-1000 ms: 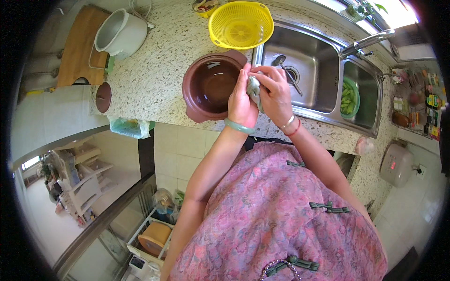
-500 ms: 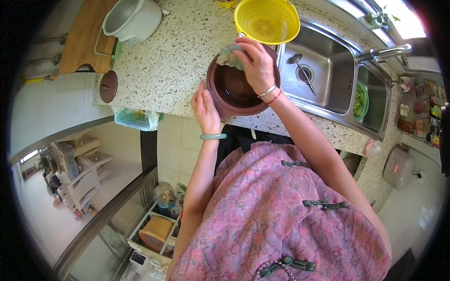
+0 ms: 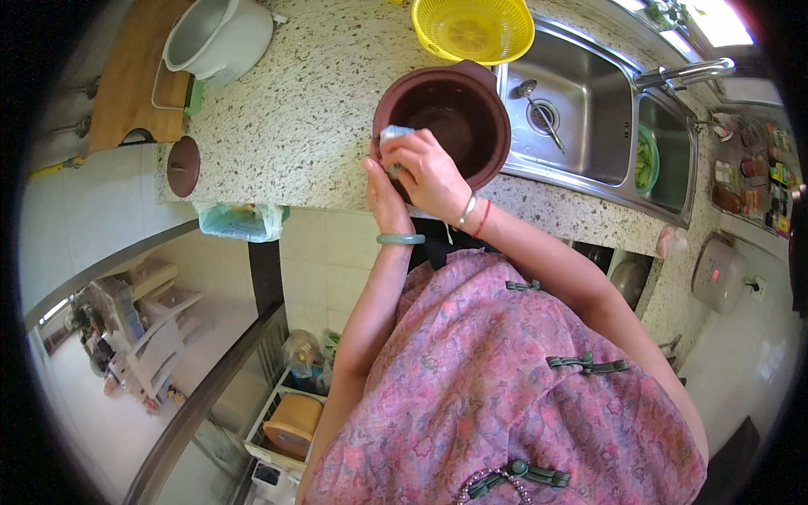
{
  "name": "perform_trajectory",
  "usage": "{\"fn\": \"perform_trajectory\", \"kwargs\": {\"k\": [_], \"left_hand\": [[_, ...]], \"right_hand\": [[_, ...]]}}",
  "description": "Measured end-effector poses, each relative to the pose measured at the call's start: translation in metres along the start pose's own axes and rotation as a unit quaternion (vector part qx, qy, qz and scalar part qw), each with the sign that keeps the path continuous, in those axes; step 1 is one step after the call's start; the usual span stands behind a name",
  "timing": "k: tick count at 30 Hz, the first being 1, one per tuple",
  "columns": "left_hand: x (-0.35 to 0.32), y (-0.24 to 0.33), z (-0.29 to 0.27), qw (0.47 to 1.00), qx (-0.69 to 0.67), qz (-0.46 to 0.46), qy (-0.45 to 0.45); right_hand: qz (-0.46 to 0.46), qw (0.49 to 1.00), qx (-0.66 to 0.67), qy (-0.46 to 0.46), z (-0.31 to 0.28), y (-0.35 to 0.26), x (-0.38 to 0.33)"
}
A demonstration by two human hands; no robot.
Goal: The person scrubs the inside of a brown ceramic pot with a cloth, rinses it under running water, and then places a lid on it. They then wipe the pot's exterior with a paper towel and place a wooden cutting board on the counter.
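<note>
A deep brown-red clay pot (image 3: pixel 495 118) stands on the speckled counter with its dark inside facing up. Pinched in my right hand (image 3: pixel 429 174) is a pale blue-green cloth (image 3: pixel 393 135), pressed to the pot's left rim. My left hand (image 3: pixel 387 199) rests against the outside of the pot at its near left, fingers stretched out and close to the right hand; part of it is hidden. A matching brown lid (image 3: pixel 183 167) lies at the counter's left edge.
Beyond the pot sits a yellow colander (image 3: pixel 471 38). To the right, a steel sink (image 3: pixel 581 139) holds a ladle (image 3: pixel 543 118) and a green basin (image 3: pixel 648 160) with green vegetables. At the left are a white pot (image 3: pixel 217 42), a wooden board (image 3: pixel 135 84) and a bag-lined bin (image 3: pixel 240 221).
My right hand has moved the cloth from the pot's far rim to its left near rim. The pot has turned, and my left hand has shifted slightly right and nearer.
</note>
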State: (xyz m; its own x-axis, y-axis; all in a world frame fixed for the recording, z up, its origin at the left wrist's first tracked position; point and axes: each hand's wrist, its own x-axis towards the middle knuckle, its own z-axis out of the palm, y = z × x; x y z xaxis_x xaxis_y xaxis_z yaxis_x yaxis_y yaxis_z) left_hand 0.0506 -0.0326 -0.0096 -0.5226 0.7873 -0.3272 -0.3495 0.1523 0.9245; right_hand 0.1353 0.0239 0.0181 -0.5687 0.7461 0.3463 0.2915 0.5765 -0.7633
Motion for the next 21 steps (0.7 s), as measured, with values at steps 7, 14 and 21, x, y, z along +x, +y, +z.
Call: {"fn": "perform_trajectory", "kwargs": {"k": [7, 14, 21], "left_hand": [[0.015, -0.009, -0.004, 0.993, 0.103, 0.061, 0.009], [0.014, -0.005, 0.006, 0.974, 0.184, 0.131, 0.026], [0.014, -0.007, 0.01, 0.968, 0.194, 0.15, 0.058]], "right_hand": [[-0.027, 0.99, -0.005, -0.142, -0.068, -0.023, -0.02], [-0.102, 0.956, -0.27, -0.052, -0.078, 0.01, 0.045], [-0.044, 0.917, -0.391, -0.062, -0.091, 0.059, 0.044]]}}
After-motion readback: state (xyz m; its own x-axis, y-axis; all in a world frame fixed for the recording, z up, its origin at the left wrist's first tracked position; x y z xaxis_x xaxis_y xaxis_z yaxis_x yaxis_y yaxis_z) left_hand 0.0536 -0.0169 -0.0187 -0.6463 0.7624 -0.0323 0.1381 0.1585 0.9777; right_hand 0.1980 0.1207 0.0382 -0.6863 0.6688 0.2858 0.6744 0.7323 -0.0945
